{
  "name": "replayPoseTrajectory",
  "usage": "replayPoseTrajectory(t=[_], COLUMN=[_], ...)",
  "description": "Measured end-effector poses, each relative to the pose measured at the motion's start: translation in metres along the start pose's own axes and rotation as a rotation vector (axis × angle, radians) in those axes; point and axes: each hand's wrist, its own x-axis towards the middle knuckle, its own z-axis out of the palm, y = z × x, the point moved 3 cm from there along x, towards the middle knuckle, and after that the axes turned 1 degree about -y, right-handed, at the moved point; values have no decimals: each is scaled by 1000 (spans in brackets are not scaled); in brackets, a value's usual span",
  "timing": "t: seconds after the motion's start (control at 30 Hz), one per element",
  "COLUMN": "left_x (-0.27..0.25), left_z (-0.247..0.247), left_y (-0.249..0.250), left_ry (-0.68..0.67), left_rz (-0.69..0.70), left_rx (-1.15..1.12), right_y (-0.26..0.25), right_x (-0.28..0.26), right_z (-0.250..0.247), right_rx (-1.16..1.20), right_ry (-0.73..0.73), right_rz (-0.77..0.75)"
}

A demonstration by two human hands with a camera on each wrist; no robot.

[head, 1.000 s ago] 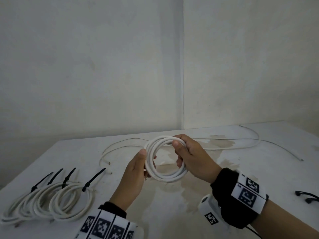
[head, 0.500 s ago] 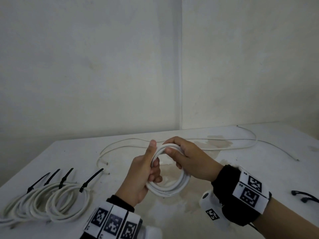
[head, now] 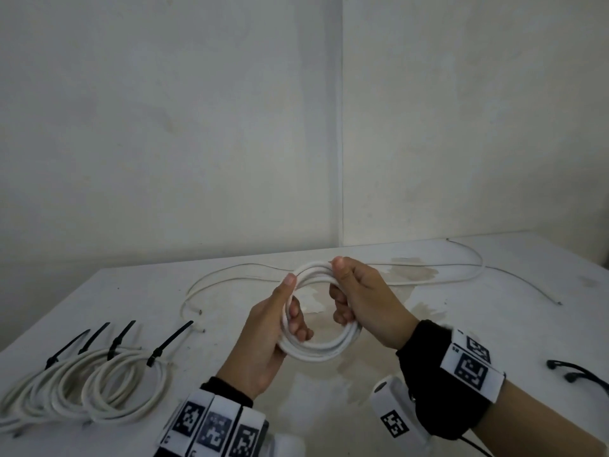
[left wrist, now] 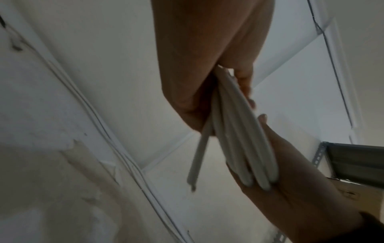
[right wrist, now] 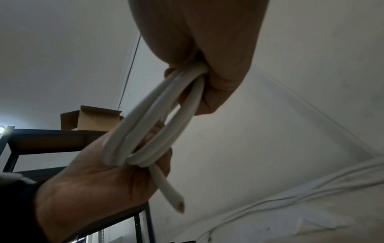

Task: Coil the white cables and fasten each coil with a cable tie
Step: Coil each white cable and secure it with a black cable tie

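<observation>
Item: white cable coil (head: 318, 344), held above the desk (head: 494, 324) at centre, between both my hands. My left hand (head: 263, 338) had its grip clamped on the coil's 9 o'clock side, thumb extended along the rim, fingers curled through the opening. My right hand (head: 365, 301) had its grip clamped on the 1 o'clock side, thumb on top. A cut cable end (right wrist: 176, 202) stuck out below the coil in the right wrist view.

Item: tied coils (head: 92, 387), with black cable ties (head: 168, 343), lay at 8 o'clock on the desk.

Item: loose white cable (head: 461, 278), lay at 12 to 2 o'clock.

Item: spare cable ties (head: 573, 374), lay at 4 o'clock.
</observation>
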Motion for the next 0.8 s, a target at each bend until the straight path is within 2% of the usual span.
replayPoseTrajectory(t=[0.1,0.2,0.27,0.4,0.57,0.7,0.8], left_x=[1,2,2,-4,-3,-1,1], left_z=[-2,3,9,16,14,13,10], left_y=[4,9,9,5,-1,-3,-5], left_ry=[-198,-279,-242,-75,85,111,68], left_rz=[-122,-229,-228,-106,-72,-30,-29], left_rx=[82,82,132,180,-23,-35,55], right_y=[1,0,-2,-4,-2,1,6], right_x=[-3,-4,-3,-3,-7,-9,-8], right_z=[1,3,3,1,-6,-5,-4], right_rx=[-92,-317,-338,-259,-137,-31,39], right_ry=[-75,-161,-183,-168,-99,-102,-117], right_rz=[9,-31,-26,-44,-32,30,42])
